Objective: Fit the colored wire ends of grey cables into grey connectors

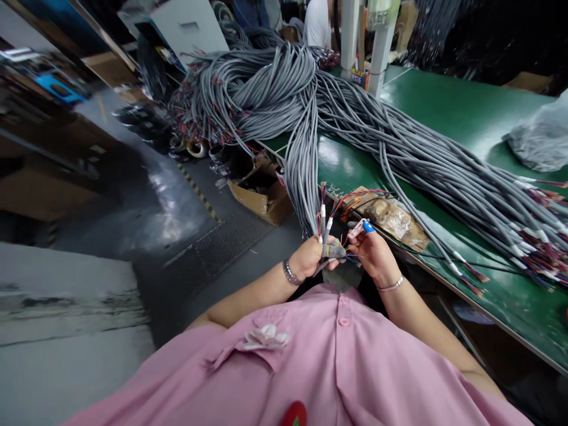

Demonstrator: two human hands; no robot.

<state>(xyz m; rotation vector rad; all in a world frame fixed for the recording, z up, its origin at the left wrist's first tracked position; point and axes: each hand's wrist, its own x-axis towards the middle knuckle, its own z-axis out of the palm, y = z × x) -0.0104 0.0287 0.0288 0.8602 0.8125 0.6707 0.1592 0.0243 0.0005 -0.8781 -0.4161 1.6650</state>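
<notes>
My left hand point(313, 257) is closed around the ends of a few grey cables point(304, 171), with a grey covering on its thumb. White bands and thin coloured wires show at these cable ends. Close beside it, my right hand point(374, 251) pinches a small pinkish-white piece point(357, 229), and a blue covering sits on one fingertip. Thin red and dark wires point(352, 257) spread between the two hands. The held cables hang down from a large heap of grey cables point(266, 89) on the table.
A long bundle of grey cables point(426, 154) crosses the green table point(452, 106). Near its edge lies a plastic-wrapped brown packet point(394, 222). An open cardboard box point(261, 198) stands below left. A plastic bag point(541, 136) lies far right. A person in white point(316, 25) is behind.
</notes>
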